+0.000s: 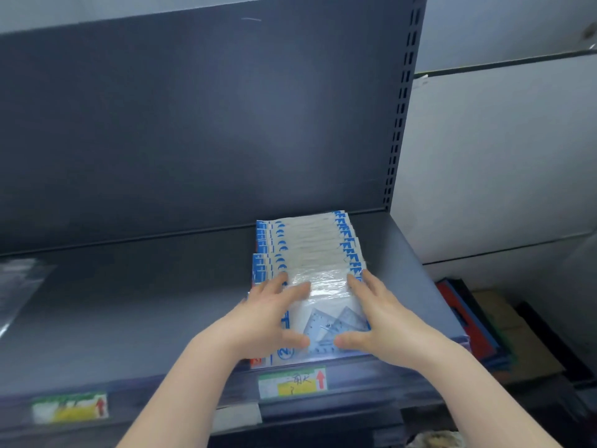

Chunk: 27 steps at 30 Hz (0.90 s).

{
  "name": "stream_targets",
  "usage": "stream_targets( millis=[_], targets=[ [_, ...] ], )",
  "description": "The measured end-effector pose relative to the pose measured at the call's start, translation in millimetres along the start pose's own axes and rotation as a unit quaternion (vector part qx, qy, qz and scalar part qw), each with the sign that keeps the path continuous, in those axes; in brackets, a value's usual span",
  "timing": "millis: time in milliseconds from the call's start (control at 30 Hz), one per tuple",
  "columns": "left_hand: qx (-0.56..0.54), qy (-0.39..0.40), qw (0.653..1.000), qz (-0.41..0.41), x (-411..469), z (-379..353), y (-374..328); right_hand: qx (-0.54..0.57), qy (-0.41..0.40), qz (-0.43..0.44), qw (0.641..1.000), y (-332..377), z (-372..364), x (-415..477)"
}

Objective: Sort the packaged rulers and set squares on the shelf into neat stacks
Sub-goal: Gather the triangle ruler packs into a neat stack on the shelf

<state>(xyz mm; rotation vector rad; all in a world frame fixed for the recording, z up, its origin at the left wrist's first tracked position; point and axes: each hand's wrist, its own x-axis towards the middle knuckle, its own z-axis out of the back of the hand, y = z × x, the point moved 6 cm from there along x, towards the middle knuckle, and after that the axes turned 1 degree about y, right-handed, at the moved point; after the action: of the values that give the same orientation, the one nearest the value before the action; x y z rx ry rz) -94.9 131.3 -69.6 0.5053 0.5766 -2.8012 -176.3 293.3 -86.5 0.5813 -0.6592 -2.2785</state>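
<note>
Packet row (310,247) on the shelf (129,302)
Left hand (271,315) and right hand (381,315) pressed flat on the nearest packet (332,318), right of middle, each grip wide, fingers straight.

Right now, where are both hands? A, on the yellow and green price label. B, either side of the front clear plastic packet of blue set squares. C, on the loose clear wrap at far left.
B: the left hand and right hand press flat, fingers straight, on the two sides of the front clear plastic packet of blue set squares.
</note>
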Motion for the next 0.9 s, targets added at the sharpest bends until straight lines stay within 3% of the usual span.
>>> stream_targets(
  millis=[67,233,367,500,567,667,800,900],
  targets=[
    [-0.029,-0.021,0.999,0.020,1.5,-3.1,8.1,0.001,-0.012,0.002,1.000,-3.7,-1.0,2.7],
    [-0.007,0.014,0.999,0.028,9.5,-9.5,12.1,0.002,-0.031,0.034,0.999,-4.0,-1.1,2.1],
    [-0.054,-0.035,0.995,0.081,17.5,-8.6,13.7,0.049,-0.075,-0.006,0.996,-2.7,5.4,7.1],
    [-0.029,-0.024,0.994,0.105,22.7,-14.5,13.8,0.006,-0.042,0.031,0.999,3.7,-0.1,10.8],
    [-0.013,-0.047,0.993,0.110,26.8,-7.3,15.0,-0.027,-0.040,0.002,0.999,1.2,-1.9,13.4],
    [0.035,-0.086,0.992,0.080,42.7,6.6,7.8,-0.104,-0.060,-0.019,0.993,6.1,6.2,30.0],
    [0.065,-0.106,0.992,0.027,66.8,14.1,-5.3,-0.079,-0.089,-0.024,0.993,6.1,21.3,66.2],
    [0.048,-0.080,0.995,0.035,72.5,4.1,-6.8,-0.091,-0.075,-0.028,0.993,-1.3,14.6,73.5]
  ],
)
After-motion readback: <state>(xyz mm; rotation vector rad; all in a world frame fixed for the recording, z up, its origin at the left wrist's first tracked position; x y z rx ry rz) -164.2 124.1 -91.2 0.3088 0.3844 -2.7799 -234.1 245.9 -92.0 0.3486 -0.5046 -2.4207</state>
